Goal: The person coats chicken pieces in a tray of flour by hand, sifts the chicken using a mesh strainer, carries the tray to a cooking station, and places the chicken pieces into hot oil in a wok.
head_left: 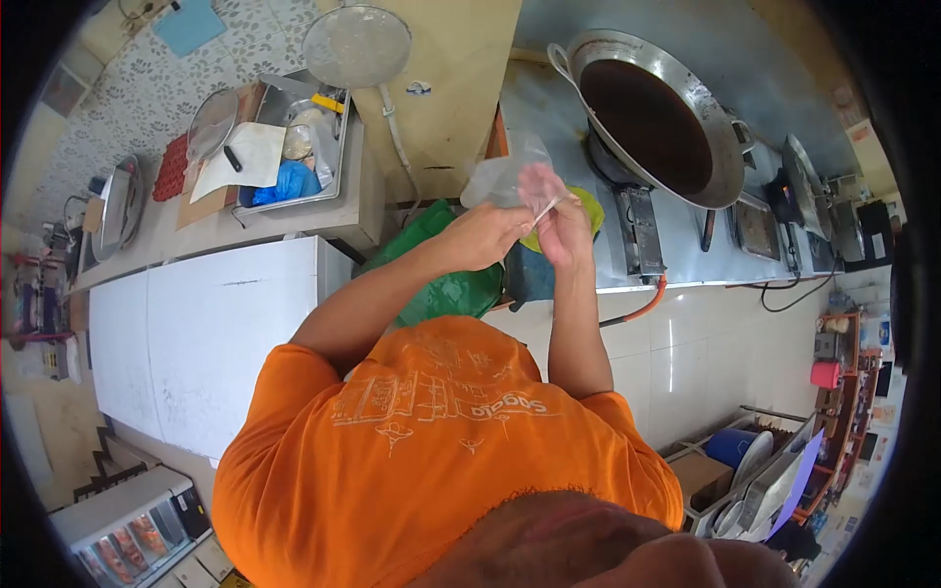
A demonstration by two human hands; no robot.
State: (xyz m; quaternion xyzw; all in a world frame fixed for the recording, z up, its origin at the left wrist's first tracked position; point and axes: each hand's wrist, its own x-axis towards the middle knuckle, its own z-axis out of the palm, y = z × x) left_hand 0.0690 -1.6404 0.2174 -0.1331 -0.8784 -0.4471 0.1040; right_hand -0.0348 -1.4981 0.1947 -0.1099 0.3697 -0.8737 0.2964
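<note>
White cabinet: smooth, flat-topped box [211, 338] at left of the frame, lightly scuffed, its long straight edge running beside the pale desk [338, 217].
Metal tray: rectangular, thin-rimmed [344, 147], at upper left near the desk's end; a crinkled blue plastic bag [289, 184] and other items lie in it.
Mesh strainer: round, grey, fine-textured disc [358, 47] at top, left of centre, against the yellowish wall.
Green plastic: glossy and creased [436, 284], below the forearm near the centre.
Left hand: above centre [487, 237], fingers bent and clamped on the lower edge of the clear bag.
Clear bag: thin, wrinkled, see-through plastic [515, 174], just above centre between both hands, its loose part rising past the fingers.
Right hand: palm turned toward the left hand [567, 230], fingers raised and partly behind the film; cannot tell how firmly they grip.
Yellow-green item: curved edge [592, 208] behind the right hand, mostly hidden.
Steel desk: sheet metal [610, 257], its front edge just beyond the right hand.
Wok: wide, round metal bowl [727, 167] with looped handles at upper right, dark liquid inside, well apart from the bag.
Floor: shiny pale tiles [686, 338], open room right of the right forearm, below the steel desk's edge.
</note>
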